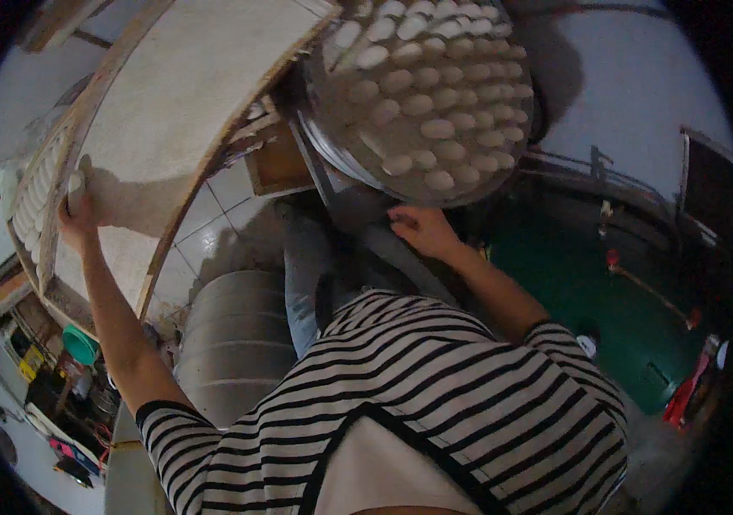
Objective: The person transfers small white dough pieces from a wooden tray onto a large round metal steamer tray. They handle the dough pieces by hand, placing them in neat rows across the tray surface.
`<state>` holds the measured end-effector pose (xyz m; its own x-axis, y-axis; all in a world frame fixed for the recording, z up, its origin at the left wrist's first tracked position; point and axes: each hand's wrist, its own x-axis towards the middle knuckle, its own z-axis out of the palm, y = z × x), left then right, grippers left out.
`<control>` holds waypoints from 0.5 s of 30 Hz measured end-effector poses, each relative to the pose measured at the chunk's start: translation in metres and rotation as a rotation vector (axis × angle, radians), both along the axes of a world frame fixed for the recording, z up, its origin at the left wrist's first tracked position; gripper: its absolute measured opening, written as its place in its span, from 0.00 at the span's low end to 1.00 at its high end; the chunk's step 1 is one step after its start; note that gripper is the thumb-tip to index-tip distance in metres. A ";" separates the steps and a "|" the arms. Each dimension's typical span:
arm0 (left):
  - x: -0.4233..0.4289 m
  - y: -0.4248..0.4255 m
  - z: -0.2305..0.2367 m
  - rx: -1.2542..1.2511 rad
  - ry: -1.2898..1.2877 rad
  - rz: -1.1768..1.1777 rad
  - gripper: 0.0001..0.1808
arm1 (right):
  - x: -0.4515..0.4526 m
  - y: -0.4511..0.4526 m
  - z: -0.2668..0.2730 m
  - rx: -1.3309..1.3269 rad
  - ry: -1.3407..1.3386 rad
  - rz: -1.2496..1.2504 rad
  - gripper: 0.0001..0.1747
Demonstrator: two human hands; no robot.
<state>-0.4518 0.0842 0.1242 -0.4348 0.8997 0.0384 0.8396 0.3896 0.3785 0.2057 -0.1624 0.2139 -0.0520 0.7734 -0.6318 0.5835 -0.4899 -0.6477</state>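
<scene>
My left hand [81,222] reaches over a long, pale, wood-edged board [154,96], near its far-left rail. Its fingers are around a white oval dough-like piece [75,183]. Beyond the rail, similar white pieces [35,199] sit in rows in a wooden-framed tray. My right hand [427,232] is just below the near rim of a large round metal tray [366,170], its fingers loosely curled and apart. Nothing shows in it. Rows of white oval pieces [440,129] cover the round tray; those at the far edge are brighter.
A ribbed grey cylindrical drum [237,341] stands by my left leg, on white floor tiles [221,206]. A large green surface [553,270] lies to the right, with a red object [685,399] at its edge. A green bowl [81,344] and clutter are at lower left.
</scene>
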 end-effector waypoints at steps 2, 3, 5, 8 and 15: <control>0.024 -0.008 0.026 0.097 -0.376 0.020 0.29 | -0.010 0.018 -0.001 0.034 0.112 -0.022 0.19; 0.043 -0.017 0.046 0.148 -0.623 0.037 0.28 | -0.017 0.028 0.001 0.003 0.182 -0.056 0.18; 0.094 -0.044 0.090 0.256 -0.676 -0.072 0.27 | -0.035 0.050 0.005 -0.066 0.410 -0.077 0.22; 0.206 -0.108 0.144 0.109 -0.692 -0.185 0.30 | -0.059 0.071 0.013 -0.322 1.127 -0.374 0.25; 0.412 -0.232 0.144 -0.042 -1.112 -0.127 0.27 | -0.023 0.067 -0.003 -0.635 1.148 -0.451 0.28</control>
<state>-0.0402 -0.1481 0.2681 -0.1136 0.9314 -0.3459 0.0774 0.3554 0.9315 0.1831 -0.0958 0.2106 -0.6015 0.4616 -0.6521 -0.4044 -0.8798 -0.2498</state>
